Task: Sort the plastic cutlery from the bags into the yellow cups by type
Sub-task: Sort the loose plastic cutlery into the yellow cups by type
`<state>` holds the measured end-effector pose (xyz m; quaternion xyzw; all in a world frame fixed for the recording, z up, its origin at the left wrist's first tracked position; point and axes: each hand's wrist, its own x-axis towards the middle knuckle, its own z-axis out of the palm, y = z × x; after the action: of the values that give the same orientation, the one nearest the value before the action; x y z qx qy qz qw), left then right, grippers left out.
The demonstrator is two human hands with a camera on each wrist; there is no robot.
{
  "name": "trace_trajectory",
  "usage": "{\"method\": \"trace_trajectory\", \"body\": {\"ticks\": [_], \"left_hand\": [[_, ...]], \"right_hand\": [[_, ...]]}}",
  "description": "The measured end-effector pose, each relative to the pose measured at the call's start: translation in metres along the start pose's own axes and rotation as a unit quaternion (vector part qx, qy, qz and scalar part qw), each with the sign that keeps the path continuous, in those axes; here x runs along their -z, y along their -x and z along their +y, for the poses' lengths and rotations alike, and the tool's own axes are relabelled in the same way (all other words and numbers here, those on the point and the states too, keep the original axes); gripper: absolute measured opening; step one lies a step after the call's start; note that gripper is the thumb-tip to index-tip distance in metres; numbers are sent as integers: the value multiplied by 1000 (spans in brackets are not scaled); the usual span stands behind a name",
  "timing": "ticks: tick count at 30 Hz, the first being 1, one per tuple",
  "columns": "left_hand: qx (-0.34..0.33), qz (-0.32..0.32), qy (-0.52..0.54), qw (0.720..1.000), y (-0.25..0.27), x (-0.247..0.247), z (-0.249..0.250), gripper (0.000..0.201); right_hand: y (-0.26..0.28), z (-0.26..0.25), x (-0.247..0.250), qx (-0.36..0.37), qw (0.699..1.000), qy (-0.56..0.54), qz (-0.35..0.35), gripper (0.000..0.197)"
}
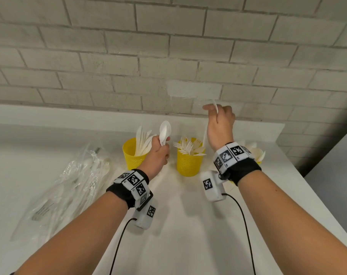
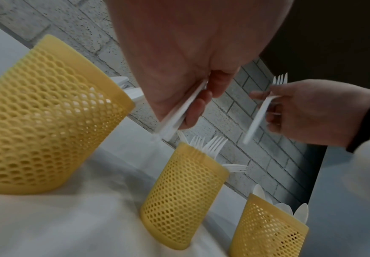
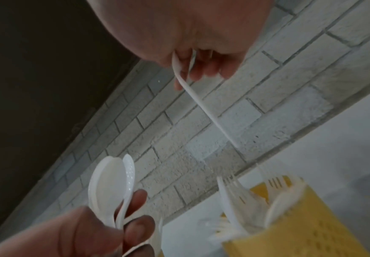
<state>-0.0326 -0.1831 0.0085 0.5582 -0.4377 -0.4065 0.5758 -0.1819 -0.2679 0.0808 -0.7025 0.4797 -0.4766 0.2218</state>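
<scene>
Three views, one after another; the landmark is the fork cup (image 1: 189, 161).

Head view, right hand: right hand (image 1: 220, 124) is raised above and just right of the fork cup, fingers curled on a white fork (image 1: 205, 133); its handle hangs down toward the cup's rim, long axis near upright.
Head view, left hand: left hand (image 1: 158, 153) is just left of the fork cup, fingers wrapped on spoons (image 1: 165, 132), bowls up.
Head view, around: knife cup (image 1: 133, 155) is left of the fork cup; spoon cup (image 1: 257, 153) is to its right, mostly hidden behind the right wrist; cutlery bags (image 1: 73, 181) lie far left.

Left wrist view: fork tines (image 2: 280, 79) point up above the right hand's fingers (image 2: 274, 118); handle end points down toward the fork cup.

Right wrist view: fork cup is below the handle tip, already crowded with forks (image 3: 234, 205).

Judgement: right hand is nearer; standing forks may block the handle.
</scene>
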Motion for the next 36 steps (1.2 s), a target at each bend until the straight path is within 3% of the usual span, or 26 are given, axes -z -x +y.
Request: {"method": "trace_trajectory", "body": {"ticks": [4, 6, 10, 14, 17, 20, 22, 24, 28, 30, 33, 36], "left_hand": [[-16, -1, -15, 1000, -1, -4, 2, 28], [-26, 0, -34, 999, -1, -6, 3, 28], [-47, 8, -54, 997, -1, -11, 6, 27], [-82, 21, -95, 992, -5, -17, 6, 21], [-102, 15, -138, 985, -6, -37, 12, 16], [-142, -38, -139, 979, -1, -70, 28, 28], [-120, -73, -87, 986, -1, -92, 34, 33], [-93, -87, -128, 983, -2, -111, 36, 40], [-121, -113, -274, 947, -8, -142, 31, 18], [-127, -128, -353, 918, -13, -156, 25, 26], [-122, -149, -493, 848, -19, -172, 7, 50], [-132, -127, -528, 829, -20, -182, -8, 54]], "right_hand": [[-5, 2, -10, -2, 996, -83, -18, 32], [-4, 16, -21, -58, 994, -68, -66, 33], [8, 32, -20, -176, 968, -29, -177, 60], [13, 23, -4, -120, 979, -98, -128, 56], [17, 11, 2, -63, 971, -158, -169, 50], [24, 7, 7, -4, 980, -113, -163, 42], [25, 12, 15, 15, 992, -50, -119, 41], [22, 20, 31, 11, 996, -19, -89, 38], [5, 45, 73, -19, 999, -22, -32, 26], [-5, 56, 95, -38, 999, -35, 9, 24], [-18, 75, 116, -62, 996, -48, 49, 27], [-21, 92, 123, -72, 993, -55, 75, 32]]}}
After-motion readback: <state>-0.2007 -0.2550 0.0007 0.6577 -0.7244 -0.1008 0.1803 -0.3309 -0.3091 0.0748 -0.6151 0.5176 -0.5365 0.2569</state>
